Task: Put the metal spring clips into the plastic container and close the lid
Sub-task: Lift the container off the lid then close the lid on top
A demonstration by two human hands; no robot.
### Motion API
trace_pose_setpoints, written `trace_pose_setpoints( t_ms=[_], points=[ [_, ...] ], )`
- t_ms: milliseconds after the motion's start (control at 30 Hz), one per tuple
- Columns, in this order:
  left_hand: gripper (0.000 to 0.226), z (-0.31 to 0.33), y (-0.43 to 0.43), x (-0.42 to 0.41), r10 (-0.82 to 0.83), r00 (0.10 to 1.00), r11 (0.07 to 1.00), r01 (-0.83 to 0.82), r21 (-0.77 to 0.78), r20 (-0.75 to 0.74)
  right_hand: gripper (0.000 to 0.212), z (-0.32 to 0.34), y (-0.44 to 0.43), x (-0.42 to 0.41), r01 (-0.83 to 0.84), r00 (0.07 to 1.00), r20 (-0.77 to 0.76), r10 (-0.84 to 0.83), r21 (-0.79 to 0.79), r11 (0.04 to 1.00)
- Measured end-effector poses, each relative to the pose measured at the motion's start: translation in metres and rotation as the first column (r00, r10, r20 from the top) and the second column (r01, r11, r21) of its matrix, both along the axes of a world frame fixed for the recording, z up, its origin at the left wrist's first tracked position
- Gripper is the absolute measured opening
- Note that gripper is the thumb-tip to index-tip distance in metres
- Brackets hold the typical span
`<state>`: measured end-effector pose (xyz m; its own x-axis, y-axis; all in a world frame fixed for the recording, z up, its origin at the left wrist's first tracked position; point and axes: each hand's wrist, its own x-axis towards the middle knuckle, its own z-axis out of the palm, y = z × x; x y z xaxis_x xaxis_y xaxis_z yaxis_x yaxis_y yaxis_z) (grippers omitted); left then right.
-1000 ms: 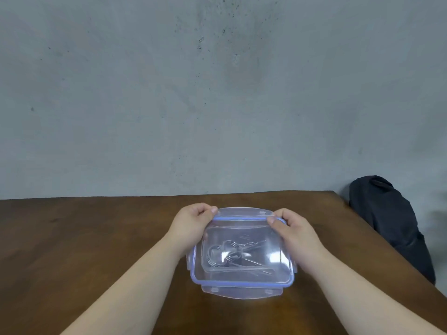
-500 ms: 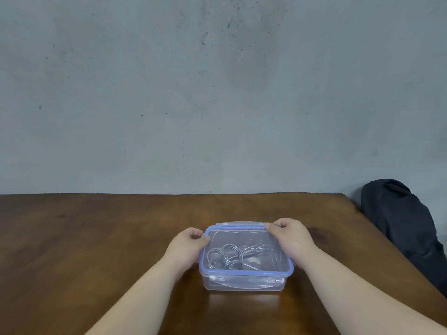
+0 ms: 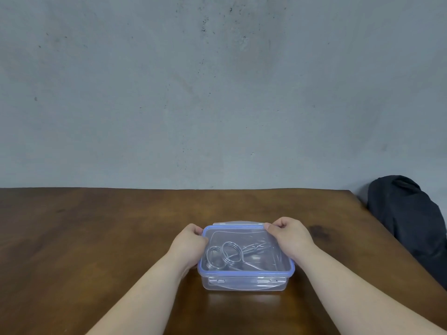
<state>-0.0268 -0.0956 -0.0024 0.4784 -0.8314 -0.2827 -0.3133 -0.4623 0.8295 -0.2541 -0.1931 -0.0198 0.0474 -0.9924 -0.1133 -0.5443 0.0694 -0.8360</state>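
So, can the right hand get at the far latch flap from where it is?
Probably yes: the right hand already rests at the lid's far right corner, and the far latch flap sticks up uncovered beside its fingertips, nothing between.

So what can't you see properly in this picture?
Head view, the only one:
- Left hand fingers: curled behind the clear plastic container with the blue-rimmed lid, so their grip is hidden.
- Right hand covers the container's right side latch.
- Silver metal spring clips: tangled, blurred through the lid; count unclear.
- Black fabric bag: cut off by the right edge.
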Motion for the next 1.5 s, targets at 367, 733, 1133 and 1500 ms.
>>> trace_pose_setpoints(
  t_ms=[367,733,1133,1500],
  points=[
    [0.046,-0.007,-0.008,-0.007,-0.062,0.98,0.997,0.053,-0.053,-0.189,0.013,-0.013,-0.005,0.0,-0.069,0.981,0.182,0.063,0.03,0.997],
    [0.054,-0.02,-0.001,-0.004,-0.141,0.742,0.976,-0.004,-0.216,-0.655,0.038,-0.034,-0.008,-0.007,-0.288,0.531,0.846,0.051,0.124,0.949],
    [0.137,0.013,-0.01,-0.004,-0.786,0.286,0.58,0.648,0.493,0.548,0.105,0.027,-0.006,-0.015,-0.771,0.44,-0.665,0.603,0.065,0.634],
    [0.131,0.012,0.0,-0.022,-0.729,0.255,0.627,0.621,0.471,0.635,0.138,0.042,0.025,0.004,-0.694,0.206,-0.734,0.647,0.356,0.626]
  ],
)
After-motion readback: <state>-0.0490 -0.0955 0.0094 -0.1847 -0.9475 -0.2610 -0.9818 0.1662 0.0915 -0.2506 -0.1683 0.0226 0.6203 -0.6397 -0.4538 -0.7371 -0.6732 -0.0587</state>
